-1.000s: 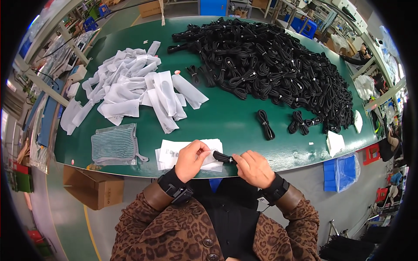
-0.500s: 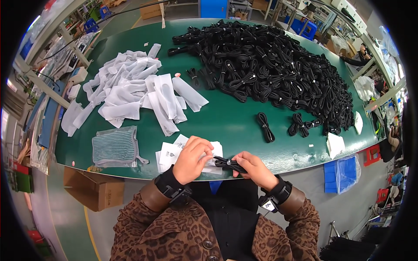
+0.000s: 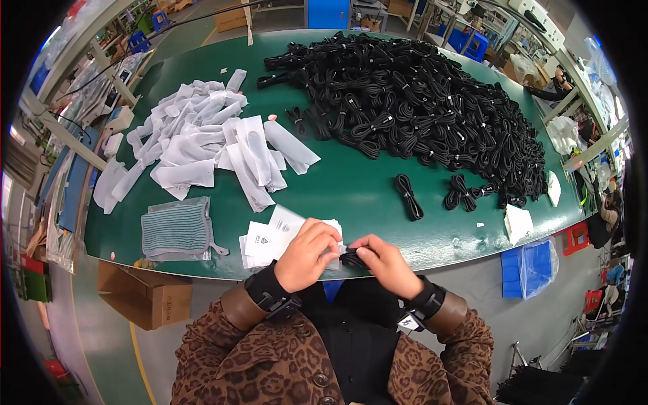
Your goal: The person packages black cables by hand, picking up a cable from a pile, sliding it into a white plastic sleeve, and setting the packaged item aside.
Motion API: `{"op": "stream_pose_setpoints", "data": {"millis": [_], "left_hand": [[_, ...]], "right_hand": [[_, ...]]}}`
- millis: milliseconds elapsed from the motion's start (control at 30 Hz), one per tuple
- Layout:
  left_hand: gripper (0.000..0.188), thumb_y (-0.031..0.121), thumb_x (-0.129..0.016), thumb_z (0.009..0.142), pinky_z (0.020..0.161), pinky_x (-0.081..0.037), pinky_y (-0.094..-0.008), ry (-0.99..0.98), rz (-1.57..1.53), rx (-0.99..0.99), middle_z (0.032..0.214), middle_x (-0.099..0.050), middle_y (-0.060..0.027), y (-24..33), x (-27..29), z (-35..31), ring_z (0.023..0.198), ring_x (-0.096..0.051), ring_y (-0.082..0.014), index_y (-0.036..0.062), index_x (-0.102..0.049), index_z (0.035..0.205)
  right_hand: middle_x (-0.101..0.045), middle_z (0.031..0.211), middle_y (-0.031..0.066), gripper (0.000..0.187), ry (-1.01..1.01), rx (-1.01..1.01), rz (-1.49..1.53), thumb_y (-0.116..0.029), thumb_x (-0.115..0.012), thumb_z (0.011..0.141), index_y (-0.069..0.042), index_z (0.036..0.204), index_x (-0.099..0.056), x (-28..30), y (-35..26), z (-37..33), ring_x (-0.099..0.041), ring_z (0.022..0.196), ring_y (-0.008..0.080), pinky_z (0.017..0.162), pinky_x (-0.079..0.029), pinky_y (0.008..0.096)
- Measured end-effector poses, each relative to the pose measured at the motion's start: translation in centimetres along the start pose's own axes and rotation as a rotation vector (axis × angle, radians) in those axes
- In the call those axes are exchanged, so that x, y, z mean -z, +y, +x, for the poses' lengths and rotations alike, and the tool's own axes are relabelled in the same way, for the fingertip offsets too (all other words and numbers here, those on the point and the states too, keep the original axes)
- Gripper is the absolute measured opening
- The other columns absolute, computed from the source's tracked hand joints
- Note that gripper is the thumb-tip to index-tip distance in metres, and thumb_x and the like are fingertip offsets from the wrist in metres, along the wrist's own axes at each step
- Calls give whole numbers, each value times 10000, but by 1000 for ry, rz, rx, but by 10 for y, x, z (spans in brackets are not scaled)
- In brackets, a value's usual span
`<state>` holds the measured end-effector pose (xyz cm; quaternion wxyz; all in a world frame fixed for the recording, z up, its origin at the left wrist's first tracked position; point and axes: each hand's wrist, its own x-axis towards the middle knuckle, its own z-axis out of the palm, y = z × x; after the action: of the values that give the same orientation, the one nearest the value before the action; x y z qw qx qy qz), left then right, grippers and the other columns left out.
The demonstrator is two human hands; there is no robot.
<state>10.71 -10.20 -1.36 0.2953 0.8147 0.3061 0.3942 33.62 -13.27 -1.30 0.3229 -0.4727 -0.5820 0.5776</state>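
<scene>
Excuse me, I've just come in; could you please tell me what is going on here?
A person at a green table holds a bundled black cable in the right hand. The left hand is close by, over some flat white pieces; whether it grips anything is hard to tell. Beyond them lie a heap of white pouches on the left and a large cable pile on the right.

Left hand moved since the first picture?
Yes, slightly right: the left hand is now farther from the striped cloth on its left.
</scene>
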Motion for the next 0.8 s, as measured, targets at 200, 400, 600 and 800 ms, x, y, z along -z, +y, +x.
{"op": "stream_pose_setpoints", "data": {"millis": [200, 400, 600, 800], "left_hand": [[107, 95, -674, 896, 932, -451, -379, 54, -179, 150, 1077, -640, -83, 3, 15, 9, 1017, -570, -241, 58, -577, 866], [216, 158, -548, 1028, 975, -486, -351, 108, -1035, 532, 1112, -639, -87, 7, 63, 37, 1135, -583, -182, -27, -610, 1123], [338, 150, -516, 1035, 1009, -487, -388, 300, -977, 336, 1227, -607, -163, -69, 137, 52, 1125, -612, -239, -98, -505, 1265], [495, 233, -636, 965, 1060, -439, -452, 489, -454, 483, 1341, -545, -188, -159, 153, 30, 1232, -537, -298, -47, -473, 1340]], "right_hand": [[-537, 1137, 131, 358, 137, 703, -403, 63, -655, 877, -43, 1218, -628, -20, -22, 2, -612, 892, 180, 752, -523, 286], [-539, 1144, 130, 289, 315, 604, -310, 53, -661, 873, -41, 1145, -643, -3, -34, 10, -600, 932, 201, 767, -511, 288], [-530, 1187, 169, 308, 490, 463, -765, -2, -688, 854, -57, 1152, -633, 47, -1, 26, -575, 1008, 297, 820, -506, 359], [-514, 1309, 195, 444, 609, 238, -1157, -99, -735, 828, -77, 1253, -607, 76, 35, 19, -489, 1207, 402, 989, -437, 464]]}}
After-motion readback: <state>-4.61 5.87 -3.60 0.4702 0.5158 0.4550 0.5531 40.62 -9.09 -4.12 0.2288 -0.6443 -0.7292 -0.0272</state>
